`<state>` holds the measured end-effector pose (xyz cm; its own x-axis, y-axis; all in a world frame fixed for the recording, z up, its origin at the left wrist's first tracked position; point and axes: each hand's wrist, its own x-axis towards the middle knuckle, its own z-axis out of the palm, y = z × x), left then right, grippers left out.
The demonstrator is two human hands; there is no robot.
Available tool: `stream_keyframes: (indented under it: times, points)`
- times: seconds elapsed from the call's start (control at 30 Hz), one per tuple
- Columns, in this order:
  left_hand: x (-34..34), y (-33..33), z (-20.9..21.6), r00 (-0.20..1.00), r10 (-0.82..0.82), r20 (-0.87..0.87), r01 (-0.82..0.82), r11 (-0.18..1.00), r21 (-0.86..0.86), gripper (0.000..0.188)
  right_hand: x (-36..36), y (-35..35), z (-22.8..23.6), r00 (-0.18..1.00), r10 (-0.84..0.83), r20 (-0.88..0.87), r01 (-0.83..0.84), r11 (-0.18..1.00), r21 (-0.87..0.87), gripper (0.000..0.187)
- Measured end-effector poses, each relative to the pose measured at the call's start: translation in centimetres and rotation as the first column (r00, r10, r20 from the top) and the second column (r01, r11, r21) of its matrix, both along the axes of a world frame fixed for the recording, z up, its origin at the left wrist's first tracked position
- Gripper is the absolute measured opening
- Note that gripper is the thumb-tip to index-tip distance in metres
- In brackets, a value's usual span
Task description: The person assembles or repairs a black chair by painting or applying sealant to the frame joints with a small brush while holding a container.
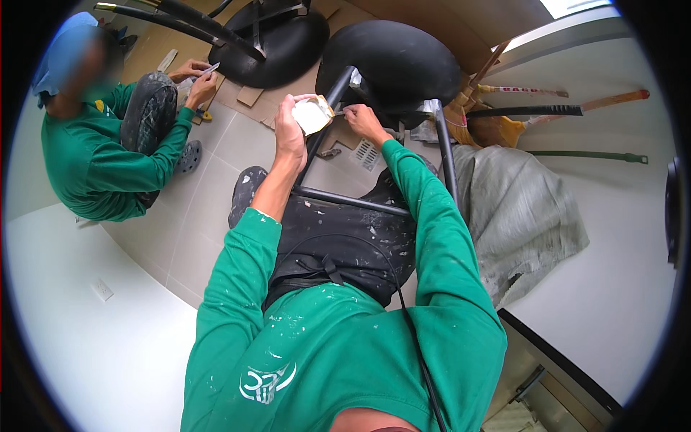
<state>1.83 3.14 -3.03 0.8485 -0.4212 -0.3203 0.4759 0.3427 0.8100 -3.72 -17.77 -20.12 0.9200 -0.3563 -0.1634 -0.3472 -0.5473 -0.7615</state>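
My left hand [291,133] holds up a small open container [312,115] with white, paint-like stuff in it, its open side toward me. Just to the right, my right hand [366,124] is closed in a pinch. A thin tool, its kind too small to make out, seems to reach from these fingers toward the container. Both hands are over a tipped black stool or chair [353,201], whose metal legs point toward me, one on each side of my right hand. Its rounded black seat [389,61] lies beyond. Whitish patches show where the legs meet the seat.
At the left a co-worker [119,158] crouches, holding a small flat piece. Another upturned black seat [277,43] lies on cardboard [241,97]. Brooms [497,129] lean at the right wall above a grey cloth [515,209]. A floor drain [366,155] sits beneath the legs.
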Motion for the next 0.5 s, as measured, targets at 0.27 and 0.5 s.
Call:
stream_keyframes:
  times: [0.27,0.5]
  points:
    - [0.03,0.09,-0.23,1.0,-0.013,0.017,0.013,1.0,0.008,0.053,0.32,0.3,-0.63,0.989,0.08,0.125,-0.054,0.979,-0.199,0.028]
    - [-0.01,0.0,-0.25,0.999,-0.009,0.043,0.008,1.0,0.023,0.053,0.46,0.27,-0.39,0.992,0.104,-0.071,-0.113,0.985,-0.13,0.031]
